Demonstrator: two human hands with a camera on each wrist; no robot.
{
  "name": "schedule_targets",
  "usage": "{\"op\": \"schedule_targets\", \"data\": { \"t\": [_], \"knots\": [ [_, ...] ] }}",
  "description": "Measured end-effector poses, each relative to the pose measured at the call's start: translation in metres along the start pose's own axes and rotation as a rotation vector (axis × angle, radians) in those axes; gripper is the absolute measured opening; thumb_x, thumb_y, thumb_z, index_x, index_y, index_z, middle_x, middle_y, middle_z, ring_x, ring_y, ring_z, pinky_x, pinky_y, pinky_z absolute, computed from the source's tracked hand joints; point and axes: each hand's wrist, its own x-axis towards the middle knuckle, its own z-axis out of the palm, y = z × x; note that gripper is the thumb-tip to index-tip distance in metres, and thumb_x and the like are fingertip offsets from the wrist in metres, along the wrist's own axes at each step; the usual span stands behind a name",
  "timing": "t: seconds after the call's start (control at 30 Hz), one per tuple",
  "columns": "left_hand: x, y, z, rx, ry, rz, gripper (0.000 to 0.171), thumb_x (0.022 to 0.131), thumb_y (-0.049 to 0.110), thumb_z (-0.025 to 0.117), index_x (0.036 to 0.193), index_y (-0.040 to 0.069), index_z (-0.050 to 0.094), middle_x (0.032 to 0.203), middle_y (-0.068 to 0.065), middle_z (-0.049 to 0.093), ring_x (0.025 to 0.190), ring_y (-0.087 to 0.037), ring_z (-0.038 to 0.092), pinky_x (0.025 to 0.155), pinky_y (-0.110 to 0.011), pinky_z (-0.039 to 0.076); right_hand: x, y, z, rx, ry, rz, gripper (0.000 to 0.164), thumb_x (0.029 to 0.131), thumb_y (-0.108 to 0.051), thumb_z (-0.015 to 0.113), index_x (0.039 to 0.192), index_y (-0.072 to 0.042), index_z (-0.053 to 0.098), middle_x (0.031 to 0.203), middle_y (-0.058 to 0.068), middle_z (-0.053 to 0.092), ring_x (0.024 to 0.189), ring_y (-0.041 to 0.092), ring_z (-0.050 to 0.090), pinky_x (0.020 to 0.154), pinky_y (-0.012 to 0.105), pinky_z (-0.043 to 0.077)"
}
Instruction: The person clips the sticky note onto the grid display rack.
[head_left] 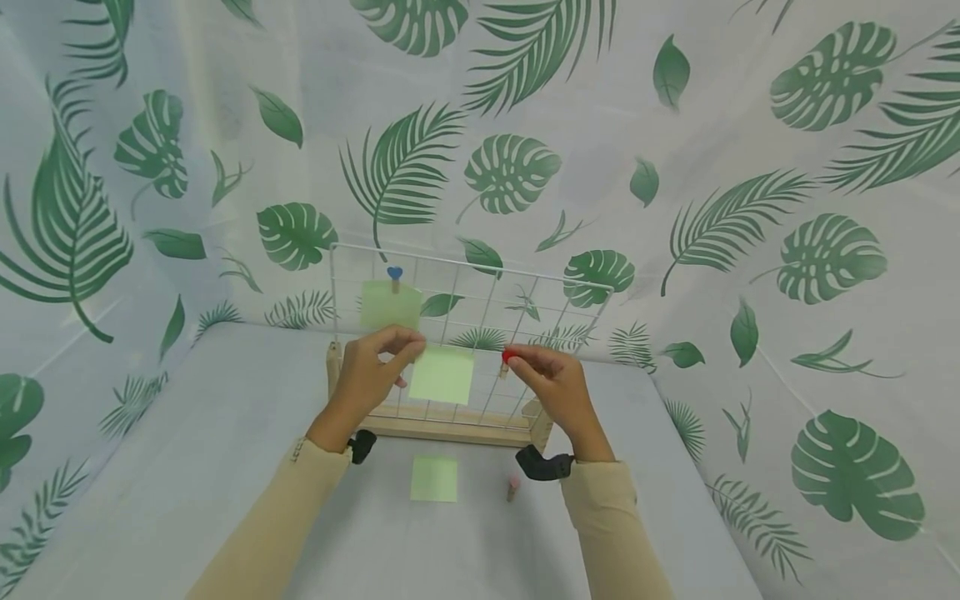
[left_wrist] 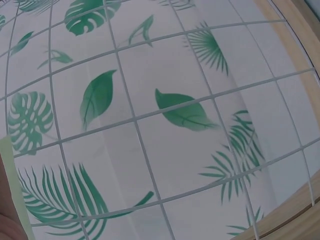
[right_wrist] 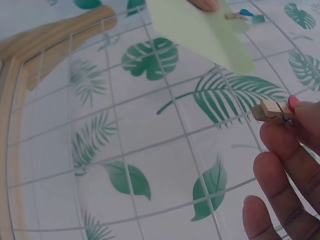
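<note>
My left hand (head_left: 369, 373) pinches the left edge of a pale green paper note (head_left: 444, 375), held in front of a white wire grid (head_left: 480, 266). In the left wrist view only a strip of the note (left_wrist: 15, 187) shows. On the right, my right hand (head_left: 561, 385) pinches a small wooden clothespin with a red top (right_wrist: 272, 111) between thumb and index finger. The clothespin is near the grid, apart from the note. Higher up on the grid, a clothespin with a blue heart (head_left: 395, 277) holds another green note (head_left: 384, 310).
The grid stands in a wooden base (head_left: 450, 429) on a white table (head_left: 247, 417). Nearer me lie a third green note (head_left: 434, 479) and a clothespin with a pink top (head_left: 513, 487). Leaf-print cloth (head_left: 585, 100) hangs behind and at both sides.
</note>
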Motion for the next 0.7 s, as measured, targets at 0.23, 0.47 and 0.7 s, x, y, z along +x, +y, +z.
{"op": "schedule_targets", "data": {
  "t": [0.23,0.47,0.7],
  "knots": [
    [0.006,0.003,0.001,-0.012,0.013,0.033,0.013,0.103,0.012,0.076,0.111,0.002,0.078,0.103,-0.012,0.08,0.09,-0.028,0.074,0.058,-0.028,0.062,0.005,-0.002,-0.002,-0.026,-0.001,-0.021,0.022,0.103,-0.004,0.072,0.122,0.006,0.077,0.109,0.018,0.08,0.101,0.019,0.074,0.091,0.022,0.057],
    [0.01,0.005,0.001,-0.03,0.019,0.035,0.015,0.103,0.012,0.076,0.113,0.0,0.077,0.105,-0.013,0.081,0.088,-0.028,0.074,0.059,-0.027,0.062,0.008,-0.005,-0.002,-0.03,0.008,-0.022,0.024,0.102,-0.003,0.073,0.124,0.005,0.075,0.11,0.019,0.079,0.099,0.019,0.073,0.089,0.019,0.056],
    [0.015,0.007,0.003,-0.048,0.04,0.04,0.014,0.103,0.01,0.076,0.113,0.001,0.077,0.106,-0.014,0.081,0.092,-0.031,0.076,0.059,-0.027,0.062,0.014,-0.01,-0.003,0.005,-0.005,-0.03,0.018,0.102,-0.002,0.073,0.117,0.005,0.076,0.108,0.02,0.079,0.097,0.014,0.073,0.089,0.02,0.057]
  ]
}}
